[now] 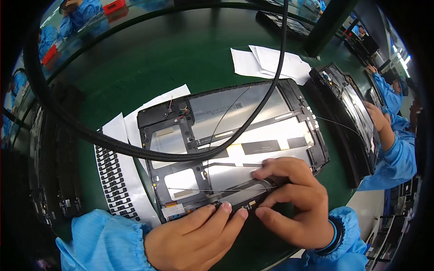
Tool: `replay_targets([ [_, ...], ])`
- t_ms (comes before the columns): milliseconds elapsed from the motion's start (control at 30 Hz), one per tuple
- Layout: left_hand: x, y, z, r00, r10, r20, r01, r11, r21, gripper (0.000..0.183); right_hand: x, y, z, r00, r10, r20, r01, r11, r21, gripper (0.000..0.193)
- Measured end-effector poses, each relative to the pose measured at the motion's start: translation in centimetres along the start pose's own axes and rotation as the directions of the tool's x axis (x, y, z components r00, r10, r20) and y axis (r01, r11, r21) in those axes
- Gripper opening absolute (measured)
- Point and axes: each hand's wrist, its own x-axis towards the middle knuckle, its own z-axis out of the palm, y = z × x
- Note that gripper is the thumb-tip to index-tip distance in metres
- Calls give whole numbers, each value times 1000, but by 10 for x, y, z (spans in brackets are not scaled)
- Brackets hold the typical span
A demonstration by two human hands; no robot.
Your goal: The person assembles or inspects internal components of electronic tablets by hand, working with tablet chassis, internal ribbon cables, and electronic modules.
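Note:
An opened flat device chassis (pixel 235 135), black-framed with silver metal inside, lies on the green mat in front of me. My left hand (pixel 194 237) presses its fingertips on the chassis's near edge by a small connector area. My right hand (pixel 296 203) rests on the near right part, fingers curled and pinching a thin black strip (pixel 253 187) that runs along the bottom edge. A thin wire (pixel 226 113) crosses the silver plate. Both my sleeves are blue.
A thick black braided cable (pixel 135 151) hangs across the view over the chassis. A white sheet with rows of small black stickers (pixel 113 180) lies left. White papers (pixel 266 63) lie beyond. Another chassis (pixel 348 113) stands right, handled by a person in blue (pixel 393 153). Dark trays (pixel 54 171) sit far left.

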Motion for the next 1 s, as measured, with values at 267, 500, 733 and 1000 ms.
replay_targets([
  [267,-2,-2,2,981,60,-184,-55,998,36,19,1,-3,-7,1000,16,26,-16,1000,23,19],
  [500,-2,-3,2,982,68,-178,-59,997,57,19,2,-1,-4,990,-134,52,141,978,-154,23],
  [733,2,0,-1,995,27,-98,-20,997,72,19,2,-5,4,959,-285,5,274,916,-292,23],
  [1000,-13,-2,0,975,-56,-213,35,994,-101,23,4,-10,4,980,-197,-20,183,941,-284,16],
])
